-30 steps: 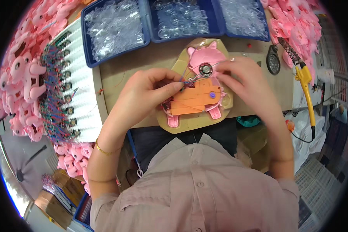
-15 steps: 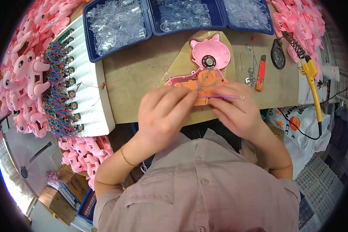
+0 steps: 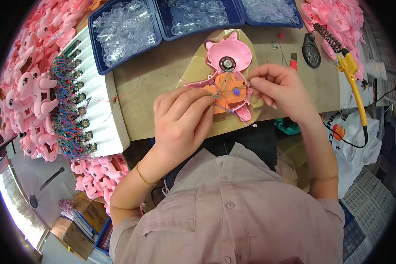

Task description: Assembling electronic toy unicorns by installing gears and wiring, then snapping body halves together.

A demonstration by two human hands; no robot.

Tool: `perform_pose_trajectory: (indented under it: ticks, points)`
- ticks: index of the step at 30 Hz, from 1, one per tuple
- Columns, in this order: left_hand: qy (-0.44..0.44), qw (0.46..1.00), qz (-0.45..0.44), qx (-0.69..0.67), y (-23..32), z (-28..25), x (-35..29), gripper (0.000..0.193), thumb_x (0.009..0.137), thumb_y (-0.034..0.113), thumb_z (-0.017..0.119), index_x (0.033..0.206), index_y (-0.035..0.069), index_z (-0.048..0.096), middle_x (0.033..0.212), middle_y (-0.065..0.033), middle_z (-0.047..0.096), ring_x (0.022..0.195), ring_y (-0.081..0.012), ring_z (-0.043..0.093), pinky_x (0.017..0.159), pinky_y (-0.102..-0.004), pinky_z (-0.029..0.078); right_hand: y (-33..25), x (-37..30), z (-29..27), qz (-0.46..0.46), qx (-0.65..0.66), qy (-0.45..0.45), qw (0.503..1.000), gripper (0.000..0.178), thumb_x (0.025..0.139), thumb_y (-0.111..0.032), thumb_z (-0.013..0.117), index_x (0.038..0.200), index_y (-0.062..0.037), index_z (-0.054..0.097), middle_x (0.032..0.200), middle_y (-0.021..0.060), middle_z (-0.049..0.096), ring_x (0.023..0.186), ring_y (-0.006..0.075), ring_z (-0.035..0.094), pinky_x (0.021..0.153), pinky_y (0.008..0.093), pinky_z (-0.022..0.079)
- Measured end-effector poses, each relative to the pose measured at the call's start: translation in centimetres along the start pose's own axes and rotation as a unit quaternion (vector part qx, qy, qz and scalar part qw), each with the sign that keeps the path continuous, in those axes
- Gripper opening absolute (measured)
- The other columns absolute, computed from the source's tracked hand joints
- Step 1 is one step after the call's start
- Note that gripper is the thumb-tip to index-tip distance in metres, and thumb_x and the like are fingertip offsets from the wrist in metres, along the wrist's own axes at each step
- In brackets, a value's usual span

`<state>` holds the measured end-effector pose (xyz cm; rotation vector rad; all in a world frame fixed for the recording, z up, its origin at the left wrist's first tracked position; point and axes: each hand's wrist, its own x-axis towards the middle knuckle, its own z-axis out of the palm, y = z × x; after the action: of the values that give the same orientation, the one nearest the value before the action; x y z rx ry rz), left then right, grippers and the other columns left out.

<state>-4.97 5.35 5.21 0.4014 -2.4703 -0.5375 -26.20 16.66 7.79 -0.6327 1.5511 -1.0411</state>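
A pink toy shell shaped like a pig (image 3: 229,57) lies open on a tan pad (image 3: 193,70), with an orange inner part (image 3: 226,90) and a round speaker in its head. My left hand (image 3: 182,119) rests on the shell's left side, fingertips pinching thin wires at the orange part. To the right, my right hand (image 3: 279,90) pinches the same bundle of thin wires beside the shell. A loose wire end trails toward the table's front edge.
Blue trays of clear plastic parts (image 3: 127,31) stand at the back. A white foam block (image 3: 97,105) stuck with wired components lies left. Pink toy shells (image 3: 26,88) pile around. A yellow-handled soldering iron (image 3: 350,72) rests right, near a white bag (image 3: 352,132).
The view has shifted, so the toy sits higher and more exposed. My hands have drawn apart: the left stays on the orange part, the right has moved out to the shell's right side.
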Motion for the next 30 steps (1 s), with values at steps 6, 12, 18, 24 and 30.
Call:
perform_pose_trajectory:
  ticks: [6, 12, 18, 24, 30]
  points:
    - [-0.006, 0.997, -0.038, 0.072, 1.5, 0.1, 0.1, 0.023, 0.071, 0.007, 0.07, 0.093, 0.009, 0.064, 0.098, -0.002, 0.061, 0.092, -0.0218, 0.056, 0.081, -0.0331, 0.04, 1.4, 0.3, -0.8, -0.321, -0.412, 0.104, 0.846, 0.013, 0.079, -0.01, 0.066, 0.088, -0.0014, 0.061, 0.092, 0.0074, 0.052, 0.086, 0.0188, 0.054, 0.073, 0.0297, 0.043]
    - [-0.043, 0.997, -0.023, 0.063, 1.5, -0.5, -0.3, 0.03, 0.071, 0.011, 0.071, 0.099, 0.008, 0.063, 0.107, -0.0044, 0.059, 0.099, -0.0235, 0.055, 0.085, -0.0352, 0.039, 1.1, -0.3, -1.2, -0.294, -0.397, 0.033, 0.869, 0.014, 0.078, -0.009, 0.067, 0.085, -0.0012, 0.058, 0.097, 0.0082, 0.051, 0.09, 0.023, 0.053, 0.076, 0.0309, 0.044]
    - [-0.026, 0.997, -0.043, 0.06, 2.7, 0.2, 0.6, 0.051, 0.069, 0.027, 0.073, 0.114, 0.01, 0.058, 0.122, -0.0063, 0.053, 0.109, -0.0227, 0.049, 0.093, -0.0366, 0.032, -1.1, -2.7, -0.3, -0.208, -0.349, -0.029, 0.913, 0.013, 0.078, -0.007, 0.065, 0.089, -0.0007, 0.06, 0.084, 0.0084, 0.058, 0.077, 0.0235, 0.057, 0.069, 0.0311, 0.045]
    - [0.039, 0.994, 0.054, 0.084, 1.8, 1.9, 0.5, 0.032, 0.069, 0.022, 0.071, 0.099, 0.012, 0.067, 0.117, -0.0018, 0.058, 0.103, -0.0197, 0.053, 0.088, -0.0333, 0.035, -0.1, -3.9, -0.3, -0.163, -0.23, -0.03, 0.959, 0.017, 0.082, -0.007, 0.062, 0.098, 0.0011, 0.062, 0.074, 0.0049, 0.059, 0.068, 0.0155, 0.057, 0.064, 0.028, 0.044]
    - [0.03, 0.996, 0.049, -0.062, 0.6, 0.4, -0.7, 0.029, 0.067, 0.006, 0.073, 0.095, 0.005, 0.066, 0.105, -0.007, 0.065, 0.087, -0.0247, 0.062, 0.07, -0.0325, 0.049, -0.2, -3.0, -0.2, 0.0, -0.037, -0.007, 0.999, 0.013, 0.087, -0.011, 0.062, 0.091, 0.0008, 0.06, 0.072, -0.0038, 0.052, 0.065, 0.0057, 0.047, 0.059, 0.0217, 0.039]
